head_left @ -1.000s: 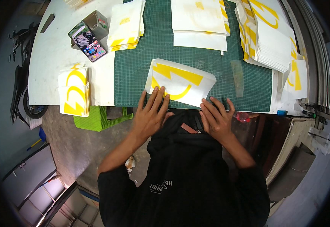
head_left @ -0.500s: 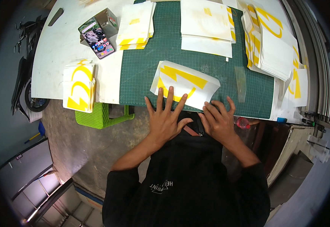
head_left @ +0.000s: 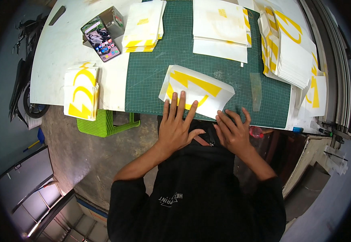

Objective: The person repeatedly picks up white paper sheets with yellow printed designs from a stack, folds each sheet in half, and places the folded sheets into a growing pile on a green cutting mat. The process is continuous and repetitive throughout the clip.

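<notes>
A white sheet with yellow printed shapes (head_left: 197,86) lies tilted on the green cutting mat (head_left: 143,86), close to the table's front edge. Its left and right ends look slightly raised. My left hand (head_left: 175,129) lies flat over the sheet's lower left part, fingers stretched out and thumb pointing right, beyond the table edge. At the sheet's lower right corner is my right hand (head_left: 235,133), fingers apart and a little bent, with the index fingertip touching the corner. Whether the right thumb is under the paper cannot be made out.
Stacks of white-and-yellow sheets lie at left (head_left: 81,94), back left (head_left: 143,26), back middle (head_left: 220,22) and right (head_left: 290,50). A phone (head_left: 101,40) leans on a grey box (head_left: 114,22). A translucent strip (head_left: 255,92) rests on the mat. Below the table stands a green stool (head_left: 95,124).
My left little finger has drawn in beside the other fingers, and the left hand sits slightly lower on the sheet. The right hand stays at the corner. The whole view has shifted slightly.
</notes>
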Demonstrator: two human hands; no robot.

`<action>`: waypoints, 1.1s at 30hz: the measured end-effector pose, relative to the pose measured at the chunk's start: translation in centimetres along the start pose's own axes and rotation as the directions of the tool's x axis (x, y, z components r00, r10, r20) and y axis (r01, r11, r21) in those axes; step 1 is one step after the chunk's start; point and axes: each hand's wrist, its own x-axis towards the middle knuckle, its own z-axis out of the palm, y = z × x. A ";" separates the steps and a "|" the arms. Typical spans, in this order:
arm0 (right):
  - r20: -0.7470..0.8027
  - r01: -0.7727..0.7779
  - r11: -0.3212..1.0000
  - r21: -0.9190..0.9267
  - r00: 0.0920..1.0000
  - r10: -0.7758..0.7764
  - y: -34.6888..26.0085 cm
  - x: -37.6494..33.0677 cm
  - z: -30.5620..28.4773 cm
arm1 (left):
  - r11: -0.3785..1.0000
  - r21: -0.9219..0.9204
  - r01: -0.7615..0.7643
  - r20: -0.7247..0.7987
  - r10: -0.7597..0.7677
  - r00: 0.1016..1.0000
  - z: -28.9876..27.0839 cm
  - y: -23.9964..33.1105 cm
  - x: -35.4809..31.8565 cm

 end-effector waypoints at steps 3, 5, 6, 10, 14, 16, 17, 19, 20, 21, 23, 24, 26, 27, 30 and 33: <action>0.001 -0.004 1.000 0.002 1.000 0.004 0.0 0.0 0.1 | 0.997 -0.065 0.039 -0.037 -0.041 0.998 0.6 0.0 0.3; 0.002 -0.003 1.000 0.009 1.000 0.003 0.1 0.0 0.1 | 0.996 -0.043 0.072 -0.037 -0.074 0.997 0.6 0.5 0.4; 0.000 -0.004 1.000 0.015 1.000 0.004 0.1 0.1 0.1 | 0.996 -0.012 0.085 -0.031 -0.085 0.996 0.5 0.7 0.5; 0.089 -0.053 0.997 0.052 0.995 0.048 -1.0 2.0 -1.6 | 0.987 0.080 0.137 0.008 -0.138 0.990 -0.1 1.1 0.3; -0.063 0.032 0.989 0.142 0.998 -0.023 -1.3 8.7 -3.0 | 0.984 0.089 0.157 0.031 -0.160 0.987 -0.8 1.2 0.4; -0.146 0.060 0.987 0.148 0.989 -0.038 -0.8 13.2 -2.0 | 0.984 0.097 0.152 0.023 -0.155 0.988 -0.4 1.1 0.5; -0.109 0.044 0.987 0.157 0.994 -0.027 -0.5 14.7 -1.0 | 0.984 0.095 0.151 0.031 -0.155 0.987 -0.5 1.1 0.5; -0.029 0.013 0.984 0.178 1.000 -0.008 -0.4 16.9 0.9 | 0.984 0.087 0.156 0.050 -0.161 0.986 -0.7 1.1 0.4; 0.213 -0.072 0.967 0.246 0.977 0.018 -0.4 17.5 0.6 | 0.985 0.083 0.155 0.047 -0.159 0.986 -0.7 1.1 0.4; 0.265 -0.089 0.961 0.263 0.964 0.017 -0.3 17.9 0.8 | 0.984 0.078 0.159 0.043 -0.162 0.986 -0.7 1.2 0.4; 0.368 -0.127 0.948 0.293 0.930 0.011 0.3 18.9 1.3 | 0.984 0.069 0.165 0.035 -0.168 0.985 -0.7 1.2 0.4; 0.390 -0.211 0.905 0.370 0.919 0.054 0.8 19.1 1.6 | 0.985 0.060 0.163 0.035 -0.165 0.986 -0.6 1.2 0.5; 0.445 -0.370 0.780 0.505 0.886 0.132 1.8 19.3 2.3 | 0.986 0.051 0.158 0.038 -0.160 0.986 -0.5 1.2 0.4; 0.435 -0.332 0.808 0.487 0.894 0.106 1.8 19.3 2.1 | 0.986 0.051 0.158 0.041 -0.160 0.986 -0.4 1.1 0.4; 0.339 -0.191 0.885 0.425 0.940 0.039 1.1 18.6 1.4 | 0.987 0.045 0.156 0.051 -0.159 0.986 -0.5 1.1 0.4; 0.128 -0.067 0.942 0.330 0.991 0.025 0.7 17.5 1.9 | 0.987 0.031 0.157 0.058 -0.159 0.986 -0.6 1.1 0.5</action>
